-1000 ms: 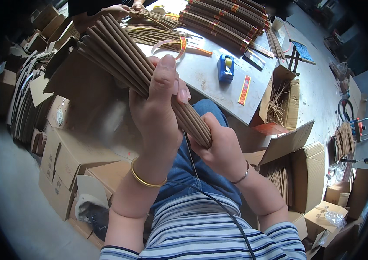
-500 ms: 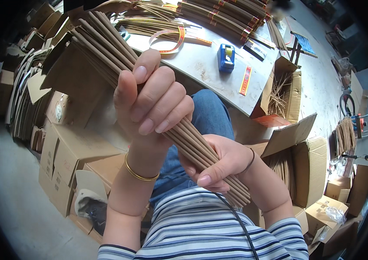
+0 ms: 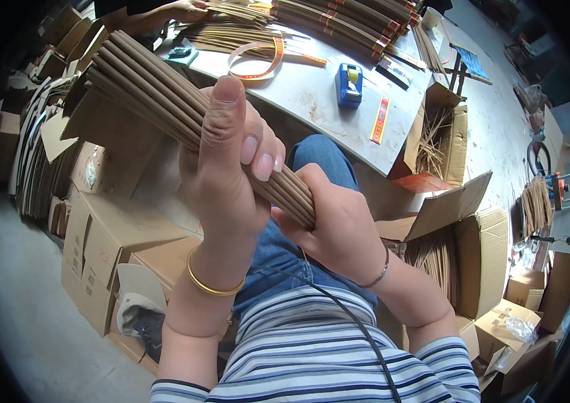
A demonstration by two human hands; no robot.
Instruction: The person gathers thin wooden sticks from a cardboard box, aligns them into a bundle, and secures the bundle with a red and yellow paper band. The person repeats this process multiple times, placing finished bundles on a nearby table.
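Note:
A thick bundle of brown incense sticks slants across in front of me, its far end fanning slightly toward the upper left. My left hand is wrapped round its middle, thumb pointing up. At the near end, my right hand grips the bundle, with the stick ends beside its palm. Some of its fingers are hidden beneath. On the table beyond lie a looped red-and-yellow paper strip, a short strip of the same kind and a blue tape dispenser.
Banded stick bundles cover the table's far side, where another person's hand touches loose sticks. Open cartons holding sticks stand at right, one beside my right arm. A closed carton sits at left.
The bundle has shifted up and left, its lower end now at my right hand. That hand has moved closer to my left one. My left thumb has straightened upward.

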